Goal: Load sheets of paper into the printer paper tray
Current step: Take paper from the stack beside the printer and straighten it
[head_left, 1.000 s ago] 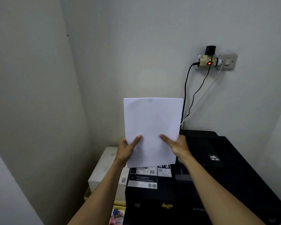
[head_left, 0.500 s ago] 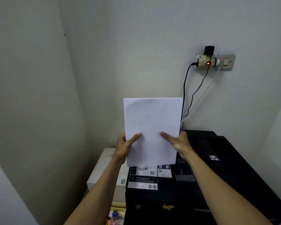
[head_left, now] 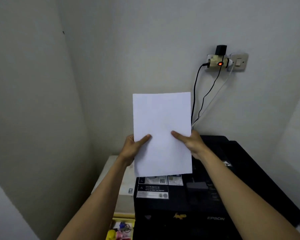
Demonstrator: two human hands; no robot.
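The left hand (head_left: 134, 149) and the right hand (head_left: 191, 142) each pinch 1 side of the white paper (head_left: 162, 132), holding it up straight above the black printer (head_left: 206, 196), probably so it can slide down into the tray.

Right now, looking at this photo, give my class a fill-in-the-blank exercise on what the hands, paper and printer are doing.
1. The paper is held by ____ hands.
2. The left hand grips the paper's ____ edge.
3. The printer below the paper is ____ in colour.
4. The light on the wall plug glows ____.

Missing words: two; left; black; red
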